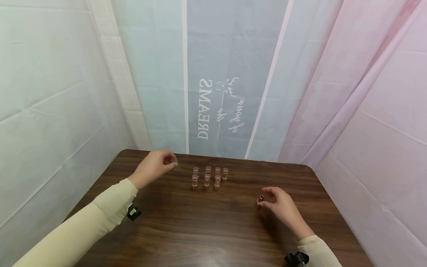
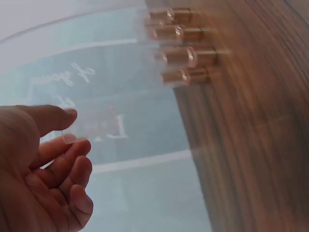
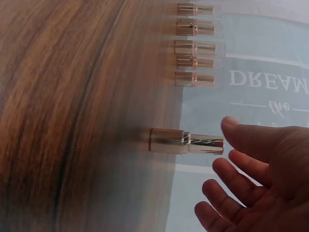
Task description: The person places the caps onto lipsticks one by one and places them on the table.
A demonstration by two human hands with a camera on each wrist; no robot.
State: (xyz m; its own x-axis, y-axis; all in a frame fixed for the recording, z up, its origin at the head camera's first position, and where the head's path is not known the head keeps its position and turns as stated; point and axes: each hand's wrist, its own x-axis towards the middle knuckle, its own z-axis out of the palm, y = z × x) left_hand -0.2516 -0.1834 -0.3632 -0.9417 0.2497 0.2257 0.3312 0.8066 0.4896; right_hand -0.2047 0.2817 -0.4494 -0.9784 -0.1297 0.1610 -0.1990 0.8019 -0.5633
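Observation:
My left hand [image 1: 159,163] pinches a small clear plastic cap [image 2: 89,126] between thumb and fingers, above the back left of the table. On the right, an uncapped lipstick tube [image 3: 186,142], gold-coloured with a dark red tip low inside, stands upright on the wood. My right hand [image 1: 281,205] is beside its upper end, thumb and fingers spread to either side. In the right wrist view, gaps show between those fingers and the tube. Several capped lipstick tubes [image 1: 207,180] stand upright in two rows between the hands.
The dark wooden table [image 1: 186,230] has its back edge close behind the lipstick rows. Cloth curtains [image 1: 233,48] with printed lettering hang behind it and at both sides. A black wrist camera [image 1: 133,212] is strapped at the left sleeve.

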